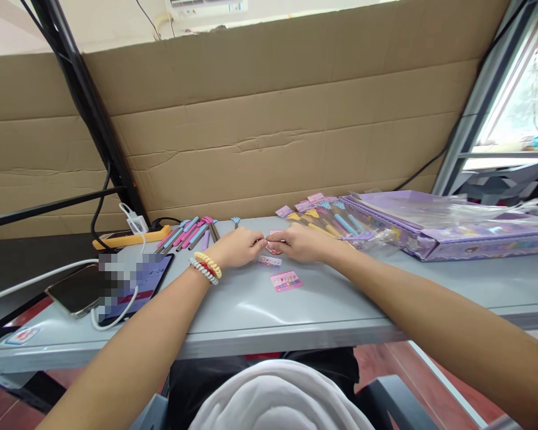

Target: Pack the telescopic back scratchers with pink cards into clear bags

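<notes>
A cardboard wall (296, 119) backs the grey table (233, 316). The left hand (241, 246) and right hand (302, 242) all but meet, fingers bent inward; whether they pinch anything, I can't tell. A small pink card (274, 250) sits at the right fingertips, partly covered, long axis unreadable; a printed card (286, 281) lies nearer the front edge, roughly along it.

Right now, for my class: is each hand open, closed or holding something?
Left hand: curled closed; any hold cannot be told.
Right hand: curled closed by a small pink card; any hold cannot be told.
</notes>
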`<move>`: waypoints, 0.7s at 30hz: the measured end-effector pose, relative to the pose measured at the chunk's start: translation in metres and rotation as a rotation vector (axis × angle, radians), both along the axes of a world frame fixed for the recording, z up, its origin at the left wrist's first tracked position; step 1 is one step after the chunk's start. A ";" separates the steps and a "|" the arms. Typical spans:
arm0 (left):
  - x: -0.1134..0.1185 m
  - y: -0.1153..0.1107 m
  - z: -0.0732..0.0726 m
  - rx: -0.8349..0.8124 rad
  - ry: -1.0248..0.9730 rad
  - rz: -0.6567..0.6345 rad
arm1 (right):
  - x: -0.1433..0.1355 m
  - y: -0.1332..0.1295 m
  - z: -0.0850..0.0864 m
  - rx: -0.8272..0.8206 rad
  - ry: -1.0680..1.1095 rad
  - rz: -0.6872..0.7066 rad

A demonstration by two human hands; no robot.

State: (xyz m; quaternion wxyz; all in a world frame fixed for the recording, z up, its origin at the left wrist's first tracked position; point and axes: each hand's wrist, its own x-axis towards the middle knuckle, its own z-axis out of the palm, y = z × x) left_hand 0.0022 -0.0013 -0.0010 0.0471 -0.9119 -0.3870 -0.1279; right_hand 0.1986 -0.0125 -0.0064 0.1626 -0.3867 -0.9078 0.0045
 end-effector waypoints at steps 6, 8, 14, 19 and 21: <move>0.002 -0.002 0.000 0.003 -0.007 0.024 | -0.006 0.010 -0.010 0.141 -0.036 0.046; 0.002 -0.002 0.000 0.003 -0.016 0.020 | -0.007 0.009 -0.010 0.129 -0.038 0.019; 0.001 0.002 -0.002 -0.010 -0.025 -0.017 | -0.004 -0.002 0.004 -0.010 -0.022 -0.024; 0.000 0.001 -0.001 -0.003 -0.013 0.000 | -0.003 -0.006 0.006 -0.084 0.033 -0.046; 0.001 0.000 0.000 0.005 -0.014 0.015 | -0.005 -0.004 0.004 -0.033 0.020 -0.063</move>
